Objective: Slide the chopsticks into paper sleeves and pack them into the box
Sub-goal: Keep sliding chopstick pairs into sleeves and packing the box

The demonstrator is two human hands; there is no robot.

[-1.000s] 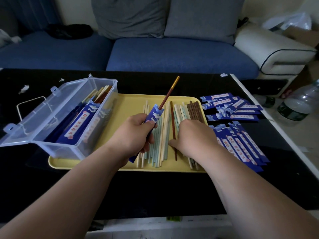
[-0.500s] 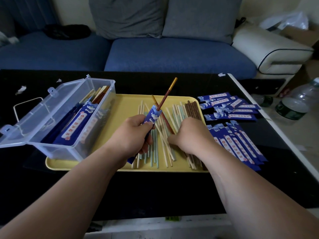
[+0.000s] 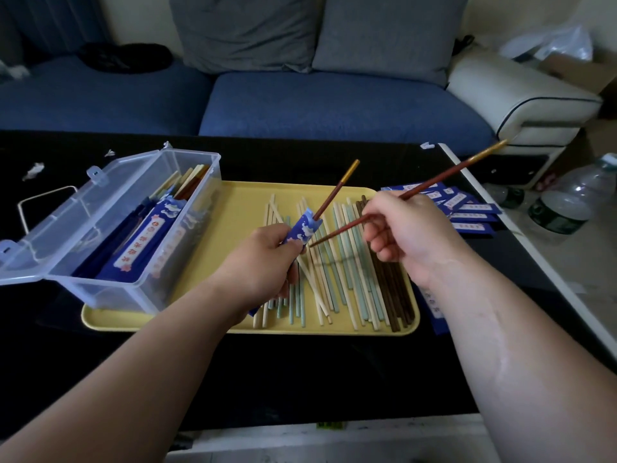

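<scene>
One red chopstick (image 3: 337, 190) is already partway in the blue sleeve (image 3: 302, 230), which my left hand (image 3: 263, 259) grips with curled fingers (image 3: 295, 253) at mid-frame. My right hand (image 3: 410, 235) pinches the second chopstick (image 3: 444, 175), its tip just beside the sleeve. Next I should aim it into the opening, push, then put the pair in the box (image 3: 100, 228) at left.

Left hand (image 3: 263, 262) is covering most of the blue sleeve (image 3: 303, 229). Right hand (image 3: 407, 228) is hiding the red chopstick (image 3: 444, 177) mid-length. Right forearm (image 3: 500, 329) is blocking spare sleeves (image 3: 467, 216) at the tabletop (image 3: 300, 379)'s right edge.
</scene>
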